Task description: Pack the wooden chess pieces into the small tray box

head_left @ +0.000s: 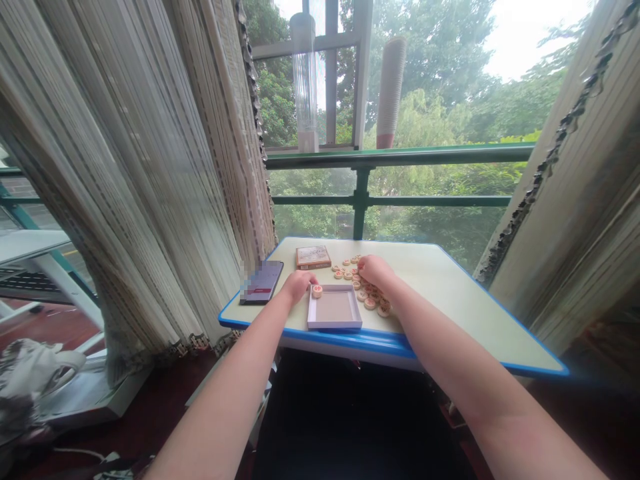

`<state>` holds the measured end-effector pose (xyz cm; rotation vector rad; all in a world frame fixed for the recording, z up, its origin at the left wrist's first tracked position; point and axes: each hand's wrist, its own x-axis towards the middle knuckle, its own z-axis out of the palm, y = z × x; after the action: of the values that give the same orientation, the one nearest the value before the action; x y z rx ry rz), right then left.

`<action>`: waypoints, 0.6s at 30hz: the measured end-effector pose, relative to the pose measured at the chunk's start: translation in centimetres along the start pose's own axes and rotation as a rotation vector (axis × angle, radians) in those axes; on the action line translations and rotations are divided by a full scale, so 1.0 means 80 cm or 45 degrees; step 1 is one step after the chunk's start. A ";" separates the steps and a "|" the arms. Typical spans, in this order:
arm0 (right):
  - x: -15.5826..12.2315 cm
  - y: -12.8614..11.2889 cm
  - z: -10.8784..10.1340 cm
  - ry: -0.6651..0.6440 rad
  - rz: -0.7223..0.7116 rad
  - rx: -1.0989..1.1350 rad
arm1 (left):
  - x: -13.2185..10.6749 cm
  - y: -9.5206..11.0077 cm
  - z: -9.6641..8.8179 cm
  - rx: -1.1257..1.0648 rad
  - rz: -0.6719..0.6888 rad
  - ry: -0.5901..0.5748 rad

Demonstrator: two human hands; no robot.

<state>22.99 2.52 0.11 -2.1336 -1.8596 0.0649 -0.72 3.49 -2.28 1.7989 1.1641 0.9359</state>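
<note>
My left hand (pixel 300 285) is at the far left corner of a shallow, lidless white box (pixel 335 325), its fingers curled against the rim. One round wooden xiangqi piece (pixel 317 291) with a red character sits inside that corner, close to my fingertips. To the right of the box, my right hand (pixel 375 271) reaches over a loose cluster of xiangqi pieces (pixel 370 303). Its fingers are bent down and pressed together; the hand itself hides what is between them. More pieces (pixel 339 274) lie spread behind the box.
A brown printed box lid (pixel 313 257) lies behind the white box. At the left edge rests a dark tablet or phone (pixel 263 283). The pale table (pixel 465 303) has a blue rim. Curtains (pixel 150 133) hang on both sides, with a green railing (pixel 400 157) beyond.
</note>
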 end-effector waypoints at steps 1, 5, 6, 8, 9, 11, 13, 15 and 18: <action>0.000 0.000 0.000 0.006 -0.001 0.003 | 0.000 0.000 0.000 -0.003 -0.005 0.005; -0.001 -0.001 0.001 0.016 -0.007 0.016 | 0.001 -0.002 0.002 -0.012 -0.026 0.017; -0.001 -0.001 0.001 0.017 -0.008 0.019 | 0.001 -0.002 0.002 -0.006 -0.025 0.018; -0.002 -0.001 0.001 0.019 -0.003 0.024 | 0.001 -0.003 0.002 0.012 -0.016 0.018; -0.002 -0.002 0.000 0.020 0.002 0.025 | 0.001 -0.003 0.002 0.019 -0.012 0.018; -0.003 -0.002 -0.001 0.027 0.012 0.026 | 0.001 -0.002 0.002 0.022 -0.008 0.018; -0.004 -0.003 -0.003 0.043 0.020 0.028 | 0.000 -0.001 0.002 0.017 -0.009 0.021; -0.005 -0.005 -0.006 0.061 0.020 0.034 | 0.000 -0.001 0.002 0.021 -0.017 0.023; -0.007 -0.010 -0.009 0.073 -0.018 0.051 | 0.000 0.000 0.001 0.041 -0.017 0.013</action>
<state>22.29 1.93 0.89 -2.0732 -1.8253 0.0371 -0.62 3.47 -2.34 1.8113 1.2022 0.9243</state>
